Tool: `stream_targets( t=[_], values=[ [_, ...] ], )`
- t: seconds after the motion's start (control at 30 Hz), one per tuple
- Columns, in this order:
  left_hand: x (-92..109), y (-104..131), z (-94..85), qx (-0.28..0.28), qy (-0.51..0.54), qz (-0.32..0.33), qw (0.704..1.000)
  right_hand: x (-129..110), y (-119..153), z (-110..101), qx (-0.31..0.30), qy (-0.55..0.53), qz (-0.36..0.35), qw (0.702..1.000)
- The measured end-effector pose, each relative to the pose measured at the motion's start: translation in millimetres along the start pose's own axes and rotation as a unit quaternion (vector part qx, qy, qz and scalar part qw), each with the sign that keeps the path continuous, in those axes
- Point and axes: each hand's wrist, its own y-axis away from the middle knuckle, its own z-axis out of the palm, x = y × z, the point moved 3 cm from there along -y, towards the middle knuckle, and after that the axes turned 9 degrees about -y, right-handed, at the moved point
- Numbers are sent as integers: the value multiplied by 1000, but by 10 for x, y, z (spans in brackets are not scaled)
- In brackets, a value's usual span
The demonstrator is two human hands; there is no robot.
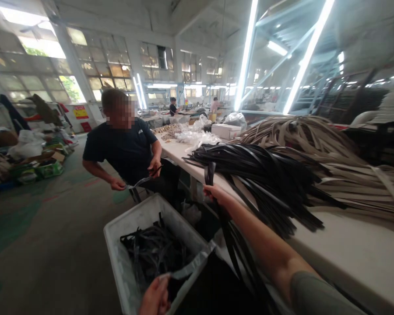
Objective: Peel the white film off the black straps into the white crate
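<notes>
Black straps hang below the right hand, clasped; the left hand pinches a shiny strip running rightward.

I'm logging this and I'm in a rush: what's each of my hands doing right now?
Left hand: closed on the end of a shiny strip.
Right hand: closed around black straps, which hang below it.

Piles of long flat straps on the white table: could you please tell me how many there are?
2: a pile of glossy black straps near the front edge of the table, and a pile of beige straps behind it and to its right. Others may be hidden.
</notes>
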Motion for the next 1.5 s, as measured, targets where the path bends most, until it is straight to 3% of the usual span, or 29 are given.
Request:
stream_targets(
  t=[0.1, 0.23, 0.33, 0.43, 0.63, 0.87, 1.0, 1.23, 1.3, 1.37, 1.5],
  values=[
    [280, -58, 65, 45, 93, 57, 993, 297, 286, 309, -88, -3, 56, 995],
    [596, -39, 131, 56, 79, 115, 989, 793, 873, 865, -195, -13, 109, 975],
    [633, -14, 235, 27, 18, 126, 992, 996, 1106, 1157, -206, -1, 109, 973],
    [556, 71, 325, 14, -13, 141, 990, 1080, 1129, 1304, -173, 2, 104, 979],
    [300, 313, 307, 14, 62, 102, 993, 1041, 1049, 1306, -109, 28, 44, 993],
    [1, 544, 191, -29, 45, -9, 999, 940, 1060, 1269, -103, 48, 1, 994],
    [-95, 618, 141, -44, 19, -7, 999, 877, 1063, 1286, -112, 53, -19, 992],
    [-120, 630, 242, -169, -62, -11, 984, 942, 1043, 1377, -157, 84, -24, 984],
    [-104, 603, 236, -156, -10, -31, 987, 967, 1040, 1361, -161, 86, -20, 983],
    [-61, 568, 179, -106, 95, -55, 988, 1002, 1077, 1326, -182, 70, 6, 981],
    [90, 482, -8, 8, 285, -70, 956, 1105, 1282, 1234, -257, -3, 68, 964]
  ],
)
